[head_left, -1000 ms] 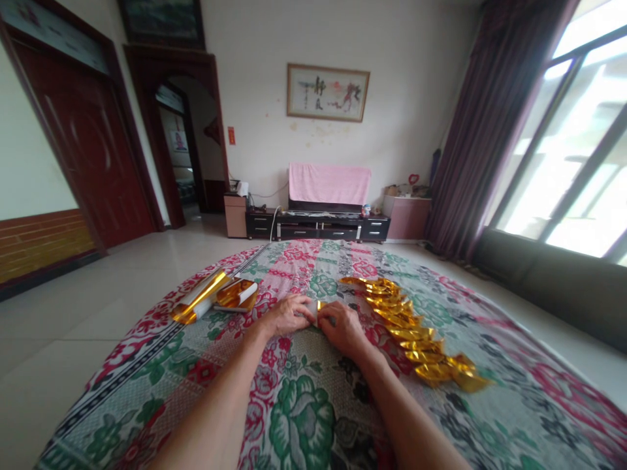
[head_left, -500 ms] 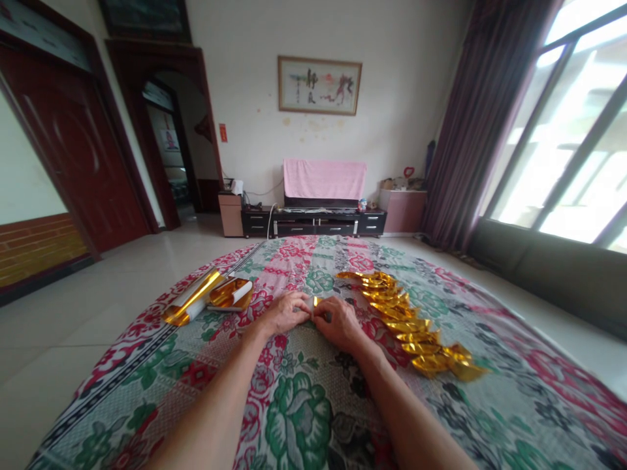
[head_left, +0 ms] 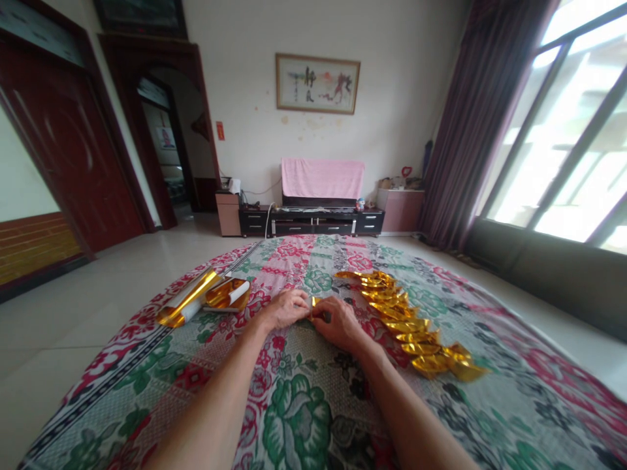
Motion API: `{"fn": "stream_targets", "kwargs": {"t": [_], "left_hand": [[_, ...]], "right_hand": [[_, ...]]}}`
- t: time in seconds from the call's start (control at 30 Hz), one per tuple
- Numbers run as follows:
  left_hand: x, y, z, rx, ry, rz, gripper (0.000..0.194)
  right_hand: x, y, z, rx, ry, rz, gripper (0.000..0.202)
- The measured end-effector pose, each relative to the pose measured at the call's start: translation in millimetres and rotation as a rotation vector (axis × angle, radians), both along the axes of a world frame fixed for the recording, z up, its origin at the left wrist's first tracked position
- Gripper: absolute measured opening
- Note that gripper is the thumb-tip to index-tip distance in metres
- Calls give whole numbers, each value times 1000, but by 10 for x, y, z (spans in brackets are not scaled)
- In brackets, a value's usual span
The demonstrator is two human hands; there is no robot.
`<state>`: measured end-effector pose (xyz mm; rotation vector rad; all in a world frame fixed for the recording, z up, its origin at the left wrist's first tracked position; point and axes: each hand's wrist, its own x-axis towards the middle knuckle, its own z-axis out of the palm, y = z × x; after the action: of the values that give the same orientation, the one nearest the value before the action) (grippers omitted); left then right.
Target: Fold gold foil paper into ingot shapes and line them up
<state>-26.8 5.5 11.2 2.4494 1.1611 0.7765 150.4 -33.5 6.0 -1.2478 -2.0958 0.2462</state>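
Note:
Between my hands, low over the flowered tablecloth, is a small piece of gold paper (head_left: 315,302), mostly covered by fingers. My left hand (head_left: 290,308) has its fingers closed on the paper's left side. On the right side my right hand (head_left: 336,320) pinches it between thumb and fingers. To the right, a curved row of folded gold paper pieces (head_left: 414,326) lies on the cloth. At the left sit a rolled gold sheet (head_left: 189,300) and a stack of gold sheets (head_left: 228,294) with curled edges.
The round table has a red, green and grey patterned cloth (head_left: 296,424). Beyond it stand a low black cabinet (head_left: 313,225) and a pink cloth (head_left: 322,177) draped over something. A curtain (head_left: 460,130) hangs by the window at the right.
The view has shifted slightly. Both hands stay at the gold paper in nearly the same pose, and the row of folded pieces is unchanged.

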Motion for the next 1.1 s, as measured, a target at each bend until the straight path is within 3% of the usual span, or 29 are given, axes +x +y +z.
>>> {"fn": "stream_targets", "kwargs": {"t": [0.47,1.1], "left_hand": [[21,-7,-96,10,-33,102,12],[64,-45,-102,113,-7,138,6]], "right_hand": [[-25,-1,-29,16,-28,-47,8],[21,-19,73,-50,23,46,13]]}}
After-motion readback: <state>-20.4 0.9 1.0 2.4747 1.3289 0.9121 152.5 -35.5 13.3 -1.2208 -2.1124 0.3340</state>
